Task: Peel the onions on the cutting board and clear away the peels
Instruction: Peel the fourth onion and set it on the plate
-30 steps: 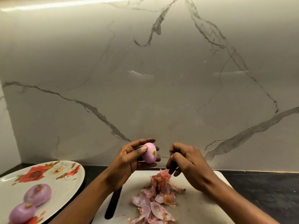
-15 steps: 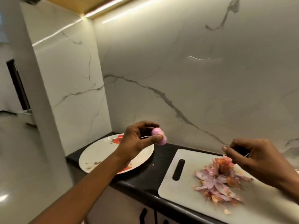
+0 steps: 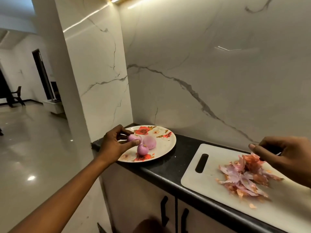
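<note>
My left hand [image 3: 114, 145] pinches a small peeled purple onion [image 3: 132, 138] just above the left side of the floral plate [image 3: 170, 140]. Two more peeled onions lie on that plate, a paler one [image 3: 150, 142] and a pink one [image 3: 142, 149], both close to the held onion. To the right lies the white cutting board [image 3: 210, 167] with a heap of pink and orange onion peels [image 3: 244, 177]. Over the board's far side, my right hand [image 3: 286, 155] hovers with fingers curled round a dark, mostly hidden knife handle.
Plate and board sit on a black counter [image 3: 168, 167] against a marble wall. The counter ends just left of the plate, beside a marble pillar. Below are cabinet doors with black handles [image 3: 164, 209]. An open tiled room lies to the left.
My left hand has carried the peeled onion left from above the board down to the plate. The view swung left. My right hand stayed over the peels.
</note>
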The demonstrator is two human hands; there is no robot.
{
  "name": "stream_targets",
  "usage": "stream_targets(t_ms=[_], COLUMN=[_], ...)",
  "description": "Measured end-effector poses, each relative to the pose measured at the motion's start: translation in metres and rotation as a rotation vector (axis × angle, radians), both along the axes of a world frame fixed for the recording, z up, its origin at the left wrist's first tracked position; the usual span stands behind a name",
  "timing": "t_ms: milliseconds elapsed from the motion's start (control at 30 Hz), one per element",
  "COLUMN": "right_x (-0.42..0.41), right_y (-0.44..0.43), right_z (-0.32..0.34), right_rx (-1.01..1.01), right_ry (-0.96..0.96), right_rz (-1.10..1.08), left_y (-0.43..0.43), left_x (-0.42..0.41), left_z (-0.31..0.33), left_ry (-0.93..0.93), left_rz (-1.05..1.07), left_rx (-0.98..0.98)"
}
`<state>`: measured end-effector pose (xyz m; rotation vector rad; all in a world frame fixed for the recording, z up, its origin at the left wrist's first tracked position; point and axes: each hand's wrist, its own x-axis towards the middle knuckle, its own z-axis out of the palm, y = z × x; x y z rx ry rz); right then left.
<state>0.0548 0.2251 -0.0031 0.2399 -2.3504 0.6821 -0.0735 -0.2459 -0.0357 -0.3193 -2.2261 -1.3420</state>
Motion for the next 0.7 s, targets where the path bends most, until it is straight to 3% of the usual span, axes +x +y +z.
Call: stream_targets(t_ms=[100, 267, 433, 700], right_x=[0.000, -0.001, -0.002, -0.005], right_y=[0.000, 0.003, 0.000, 0.000], right_z=[-0.001, -0.001, -0.002, -0.003], right_rx=[0.025, 0.016, 0.052, 0.048], right_ry=[-0.033, -0.041, -0.045, -0.048], right_rz=[-0.016, -0.015, 0.011, 0.031], left_y=[-0.006, -0.010, -0.013, 0.004], left_x=[-0.004, -0.009, -0.012, 0.001], left_z=[-0.003, -0.015, -0.018, -0.007], left_ry=[-0.009, -0.066, -0.085, 0.111], left_rz=[0.052, 0.092, 0.103, 0.088], left_rx=[0.019, -0.172, -0.228, -0.285])
